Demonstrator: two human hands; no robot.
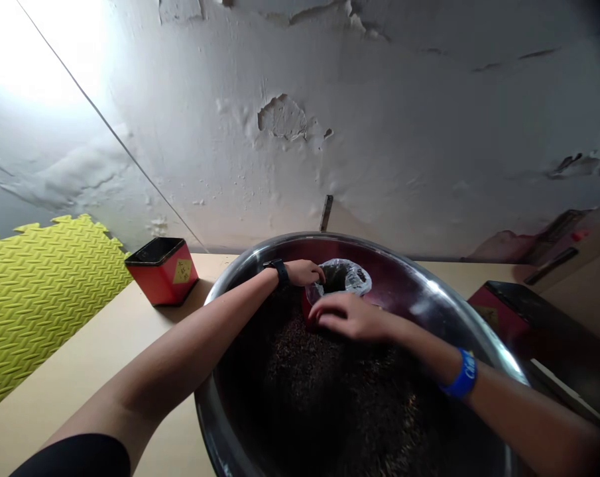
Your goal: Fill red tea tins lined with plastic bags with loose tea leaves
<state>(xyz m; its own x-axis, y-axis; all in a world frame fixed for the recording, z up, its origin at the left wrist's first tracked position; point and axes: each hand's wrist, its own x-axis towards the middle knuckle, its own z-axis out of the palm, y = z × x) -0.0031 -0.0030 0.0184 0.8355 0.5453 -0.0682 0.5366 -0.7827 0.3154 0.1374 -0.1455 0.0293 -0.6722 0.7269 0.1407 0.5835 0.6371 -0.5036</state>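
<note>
A red container point(307, 313) lined with a clear plastic bag point(362, 281) stands inside a large metal basin point(220, 424), on loose dark dried leaves that look like tea point(309, 371). Dark material shows inside the bag's mouth. At the left of that mouth is my left hand point(303, 272), with a dark watch on its wrist, fingers closed on the bag's folded rim. My right hand point(349, 317), with a blue wristband, is over the container's near side. Its fingers are curved and apart from the thumb, with nothing visible between them. The right forearm is slightly blurred.
A red tin point(165, 273) with a yellow label stands on the pale table point(105, 344), left of the basin. Another dark red box point(498, 311) is at the right. Yellow foam matting point(51, 291) lies at the left. Behind rises a peeling wall point(404, 146).
</note>
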